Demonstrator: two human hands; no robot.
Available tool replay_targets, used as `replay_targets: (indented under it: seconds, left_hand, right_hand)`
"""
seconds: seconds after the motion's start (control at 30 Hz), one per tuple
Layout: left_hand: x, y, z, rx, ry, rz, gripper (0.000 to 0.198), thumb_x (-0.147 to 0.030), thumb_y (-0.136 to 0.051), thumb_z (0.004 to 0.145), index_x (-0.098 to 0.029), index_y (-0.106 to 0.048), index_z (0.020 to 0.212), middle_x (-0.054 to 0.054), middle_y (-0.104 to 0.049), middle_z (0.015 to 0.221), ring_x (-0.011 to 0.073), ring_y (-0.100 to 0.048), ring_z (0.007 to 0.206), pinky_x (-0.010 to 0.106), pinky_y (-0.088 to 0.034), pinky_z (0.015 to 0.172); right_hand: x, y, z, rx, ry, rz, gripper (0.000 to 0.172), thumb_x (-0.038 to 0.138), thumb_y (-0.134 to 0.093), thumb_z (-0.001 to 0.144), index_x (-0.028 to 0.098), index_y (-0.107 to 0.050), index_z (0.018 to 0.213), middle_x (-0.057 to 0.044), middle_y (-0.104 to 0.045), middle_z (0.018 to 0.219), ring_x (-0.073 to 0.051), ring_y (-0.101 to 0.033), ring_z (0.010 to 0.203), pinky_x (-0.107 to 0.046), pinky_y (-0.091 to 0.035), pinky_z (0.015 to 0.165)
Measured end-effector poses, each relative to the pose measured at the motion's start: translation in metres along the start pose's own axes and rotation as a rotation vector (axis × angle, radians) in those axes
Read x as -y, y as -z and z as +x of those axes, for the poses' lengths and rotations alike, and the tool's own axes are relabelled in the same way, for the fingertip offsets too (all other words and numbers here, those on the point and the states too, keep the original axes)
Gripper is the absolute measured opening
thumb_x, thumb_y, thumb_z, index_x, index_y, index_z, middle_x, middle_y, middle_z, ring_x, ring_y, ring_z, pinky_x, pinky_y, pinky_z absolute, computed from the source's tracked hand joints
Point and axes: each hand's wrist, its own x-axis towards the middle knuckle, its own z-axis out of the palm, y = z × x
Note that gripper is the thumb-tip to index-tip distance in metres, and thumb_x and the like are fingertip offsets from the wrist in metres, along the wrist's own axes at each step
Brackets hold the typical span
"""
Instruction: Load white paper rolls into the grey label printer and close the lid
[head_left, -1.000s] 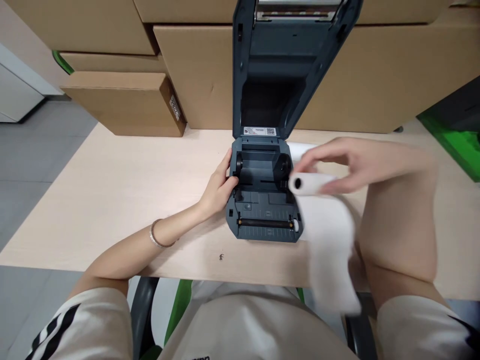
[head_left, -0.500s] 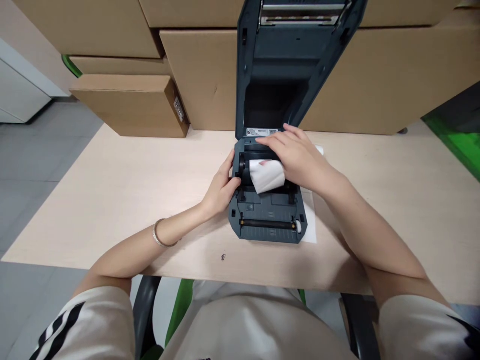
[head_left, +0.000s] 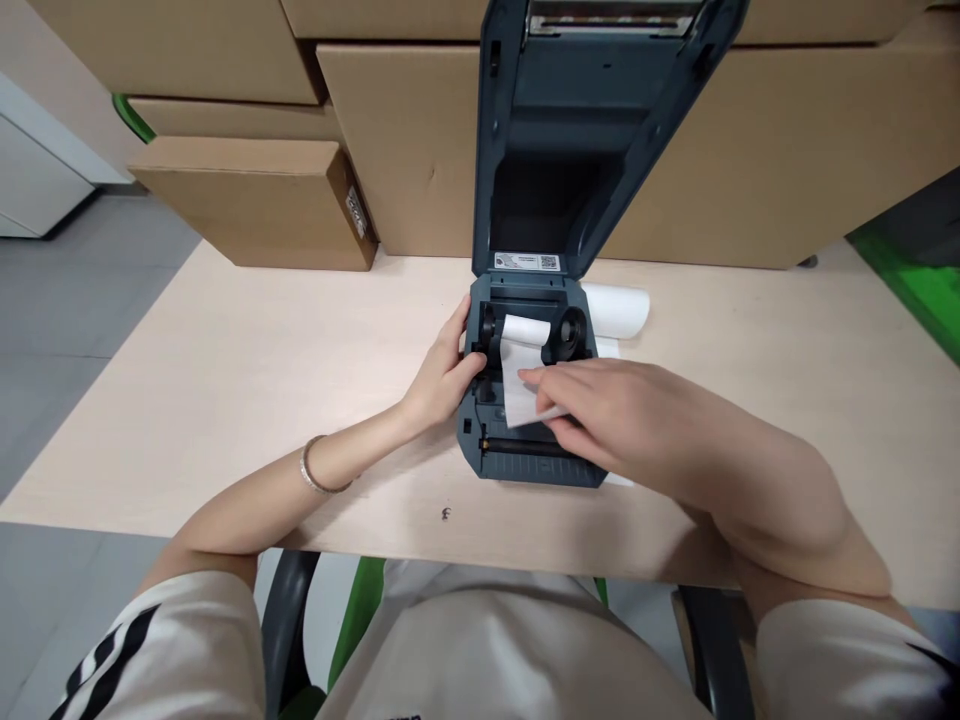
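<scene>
- Shows, at the centre of the frame, an open dark blue-grey printer (head_left: 536, 469) flat on a pale counter (head_left: 300, 350).
- Has the lid (head_left: 570, 130) raised toward the top of the frame, leaving the inside bare for both hands to reach.
- Gripped at the left rim by the left hand (head_left: 441, 382), thumb over the edge and fingers along the outer side, probably to stop the base from sliding.
- Pinched in the right hand (head_left: 609, 412), from the right: the free end of a white paper strip (head_left: 519, 385), apparently to keep that end from curling back.
- Placed between two dark holders (head_left: 568, 332) inside the base: the small white roll (head_left: 525, 331) that feeds this strip; impossible to tell whether fully seated.
- Set across the base below the strip: a black roller (head_left: 517, 447), partly hidden by the right hand.
- Lying just beside the base, right of centre: a larger white roll (head_left: 619, 311), seemingly put aside, untouched.
- Stacked along the top of the frame, behind the lid: cardboard boxes (head_left: 405, 150).
</scene>
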Motion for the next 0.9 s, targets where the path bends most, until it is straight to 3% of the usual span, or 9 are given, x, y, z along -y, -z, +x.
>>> replay_targets:
  seconds: [0.13,0.23,0.33,0.47,0.57,0.67,0.77,0.83,0.9]
  left_hand:
    - [-0.008,-0.001,0.001,0.013,0.043,-0.037,0.093,-0.038,-0.068,0.094,-0.032,-0.031,0.179,0.008,-0.036,0.191,0.0367,-0.042,0.174,0.056,-0.045,0.14]
    - [-0.017,-0.003,0.002,0.022,0.059,-0.041,0.095,-0.039,-0.069,0.091,-0.031,-0.032,0.178,0.009,-0.041,0.188,0.0393,-0.046,0.17,0.057,-0.054,0.131]
    - [-0.026,-0.004,0.003,0.024,0.102,-0.043,0.094,-0.039,-0.069,0.091,-0.03,-0.031,0.177,0.011,-0.042,0.186,0.0403,-0.046,0.168,0.056,-0.057,0.125]
    - [-0.031,-0.004,0.003,0.027,0.124,-0.052,0.093,-0.041,-0.072,0.091,-0.032,-0.032,0.174,0.012,-0.04,0.186,0.0409,-0.045,0.168,0.055,-0.059,0.121]
    - [-0.029,-0.003,0.004,0.024,0.131,-0.053,0.095,-0.043,-0.075,0.09,-0.03,-0.032,0.173,0.013,-0.037,0.187,0.0411,-0.044,0.168,0.056,-0.058,0.124]
    - [-0.027,-0.003,0.004,0.01,0.149,-0.052,0.097,-0.045,-0.078,0.089,-0.029,-0.032,0.173,0.015,-0.036,0.187,0.0416,-0.046,0.166,0.058,-0.056,0.126]
    - [-0.027,-0.002,0.004,0.007,0.139,-0.059,0.098,-0.047,-0.081,0.089,-0.029,-0.033,0.173,0.015,-0.041,0.184,0.042,-0.049,0.163,0.059,-0.055,0.127]
    - [-0.028,-0.002,0.004,0.013,0.121,-0.066,0.097,-0.053,-0.082,0.091,-0.031,-0.034,0.173,0.015,-0.046,0.181,0.0421,-0.051,0.162,0.059,-0.054,0.128]
    - [-0.027,-0.002,0.004,0.017,0.105,-0.068,0.096,-0.06,-0.079,0.094,-0.031,-0.035,0.174,0.015,-0.05,0.179,0.0424,-0.051,0.162,0.06,-0.052,0.129]
  right_hand:
    - [0.014,-0.011,-0.014,-0.042,0.052,-0.098,0.03,0.007,-0.046,0.1,0.021,-0.07,0.109,-0.015,-0.082,0.133,-0.025,-0.083,0.108,-0.037,-0.066,0.086]
    - [0.018,-0.016,-0.023,-0.024,0.163,-0.238,0.027,0.004,-0.054,0.096,0.018,-0.073,0.11,-0.018,-0.079,0.137,-0.028,-0.08,0.125,-0.039,-0.067,0.102]
    - [0.018,-0.017,-0.027,0.0,0.261,-0.4,0.016,0.005,-0.067,0.094,0.014,-0.075,0.105,-0.022,-0.075,0.146,-0.031,-0.072,0.141,-0.041,-0.063,0.119]
    - [0.019,-0.022,-0.03,-0.001,0.334,-0.51,0.021,0.008,-0.071,0.091,0.013,-0.078,0.111,-0.02,-0.076,0.143,-0.033,-0.073,0.14,-0.042,-0.066,0.118]
    - [0.019,-0.03,-0.033,-0.024,0.338,-0.513,0.031,0.009,-0.07,0.09,0.01,-0.079,0.12,-0.02,-0.076,0.144,-0.035,-0.071,0.143,-0.043,-0.066,0.118]
    - [0.02,-0.034,-0.036,0.057,0.293,-0.469,0.041,0.009,-0.068,0.089,0.012,-0.077,0.129,-0.018,-0.074,0.149,-0.035,-0.068,0.149,-0.045,-0.062,0.126]
    - [0.023,-0.03,-0.034,0.129,0.308,-0.403,0.034,0.007,-0.067,0.091,0.012,-0.08,0.123,-0.018,-0.074,0.148,-0.036,-0.066,0.152,-0.047,-0.049,0.138]
    - [0.025,-0.021,-0.032,0.11,0.313,-0.338,0.024,0.013,-0.064,0.102,0.01,-0.08,0.119,-0.021,-0.075,0.148,-0.037,-0.067,0.151,-0.047,-0.052,0.135]
    - [0.026,-0.006,-0.031,0.081,0.261,-0.215,0.03,0.027,-0.061,0.111,0.008,-0.078,0.126,-0.023,-0.073,0.152,-0.035,-0.071,0.146,-0.046,-0.064,0.12]
